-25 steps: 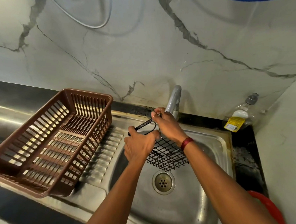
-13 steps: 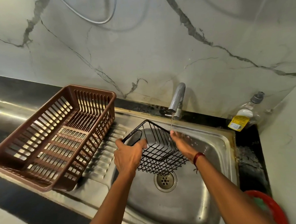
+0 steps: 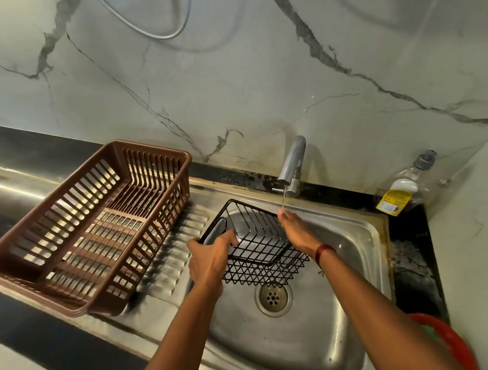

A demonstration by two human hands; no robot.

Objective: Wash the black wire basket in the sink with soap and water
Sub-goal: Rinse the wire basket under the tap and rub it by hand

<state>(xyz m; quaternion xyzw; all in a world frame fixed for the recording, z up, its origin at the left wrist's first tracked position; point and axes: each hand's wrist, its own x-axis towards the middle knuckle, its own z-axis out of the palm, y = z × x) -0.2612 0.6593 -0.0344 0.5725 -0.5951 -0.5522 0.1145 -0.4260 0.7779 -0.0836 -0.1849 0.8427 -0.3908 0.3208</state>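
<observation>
At the bottom of the frame two bare forearms reach up into the steel sink (image 3: pixel 365 314), whose drain (image 3: pixel 273 296) lies just below centre. A red rim (image 3: pixel 454 343) shows at the lower right corner.

Just above the drain, the black wire basket (image 3: pixel 257 240) hangs tilted over the basin, its open side turned toward the wall. The left hand (image 3: pixel 210 257) is wrapped around the rim at the basket's left corner, fingers curled over the wire, and appears to bear the weight. The right hand (image 3: pixel 296 231) lies flat against the basket's right side, fingers extended toward the thin stream of water falling from the tap (image 3: pixel 291 165); it looks more like a steadying palm than a closed hold, though whether any finger hooks a wire cannot be told.

The basket is likely light and stiff, an open grid that sheds water and holds its shape. Thin coated wire would turn slippery once soaped, so the thicker rim and corners seem the safest places to grasp.

To the left of centre a brown plastic rack (image 3: pixel 92 229) sits on the ridged drainboard. At right centre, against the marbled wall, stands a clear soap bottle (image 3: pixel 401 190), well apart from both hands.
</observation>
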